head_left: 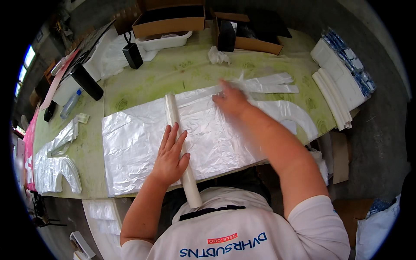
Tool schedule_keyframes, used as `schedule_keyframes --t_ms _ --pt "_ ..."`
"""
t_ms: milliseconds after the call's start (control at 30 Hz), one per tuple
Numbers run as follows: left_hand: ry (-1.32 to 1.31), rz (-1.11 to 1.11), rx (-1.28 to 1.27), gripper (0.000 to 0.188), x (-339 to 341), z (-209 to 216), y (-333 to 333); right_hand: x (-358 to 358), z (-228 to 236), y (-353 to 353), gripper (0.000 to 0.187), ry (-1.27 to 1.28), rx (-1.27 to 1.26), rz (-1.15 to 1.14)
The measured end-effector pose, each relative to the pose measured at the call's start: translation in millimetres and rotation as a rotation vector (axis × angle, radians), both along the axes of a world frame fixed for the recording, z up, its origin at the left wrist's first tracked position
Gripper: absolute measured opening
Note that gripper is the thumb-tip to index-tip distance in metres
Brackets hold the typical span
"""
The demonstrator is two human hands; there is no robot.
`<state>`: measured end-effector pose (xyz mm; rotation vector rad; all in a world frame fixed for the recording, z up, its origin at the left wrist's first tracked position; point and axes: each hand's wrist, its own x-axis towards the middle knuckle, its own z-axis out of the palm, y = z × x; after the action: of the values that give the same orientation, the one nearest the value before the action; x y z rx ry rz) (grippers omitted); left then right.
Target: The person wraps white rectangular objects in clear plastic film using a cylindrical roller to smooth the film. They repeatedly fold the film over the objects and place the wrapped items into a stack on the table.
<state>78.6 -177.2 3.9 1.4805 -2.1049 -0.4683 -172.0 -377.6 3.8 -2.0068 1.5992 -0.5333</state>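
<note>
A wide, crinkled sheet of translucent plastic bags [134, 143] lies flat before me, with handle-like strips [273, 82] and a curved strap [299, 117] at its right. Across it rests a long whitish roll [172, 108], its near end overhanging the table edge toward my body. My left hand [169, 158] lies along the roll with its fingers stretched, touching it and the plastic beside it. At the sheet's far edge, my right hand [232, 99] is slightly blurred, thumb and forefinger apart over the plastic. Nothing shows between its fingers.
Left of the sheet lies a folded plastic bag [56, 171]. A plastic bottle [70, 104], black cylinder [86, 82] and black speaker-like box [132, 54] stand beyond. Crumpled plastic [219, 56] sits near cardboard boxes [260, 43]. White rolls [331, 99] and blue packets [351, 60] are at right.
</note>
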Motion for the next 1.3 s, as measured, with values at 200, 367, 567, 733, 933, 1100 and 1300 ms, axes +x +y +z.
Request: schedule_keyframes --t_ms 200,367,567,733,933,1100,1300 --pt "0.041 0.009 -0.003 0.063 -5 2 0 -237 9 -59 0.089 -0.244 -0.035 -0.848" --pt "0.046 -0.027 -0.035 0.063 -7 0 -4 -307 31 -18 0.075 0.133 -0.452 -0.853" --pt "0.028 -0.007 -0.035 0.061 -3 1 0 -95 4 78 0.055 0.137 -0.487 0.126" --pt "0.033 0.002 0.001 0.060 -3 1 -2 9 4 76 0.066 0.435 -0.106 0.060" --pt "0.130 -0.026 -0.022 0.061 -1 -4 -4 48 -4 93 0.073 0.068 -0.419 0.192" --pt "1.000 0.207 -0.210 0.041 14 -29 -5 79 8 162 0.061 -0.207 -0.347 0.725" --pt "0.422 -0.137 -0.260 0.032 5 37 6 66 -21 138 0.042 -0.262 -0.619 0.278"
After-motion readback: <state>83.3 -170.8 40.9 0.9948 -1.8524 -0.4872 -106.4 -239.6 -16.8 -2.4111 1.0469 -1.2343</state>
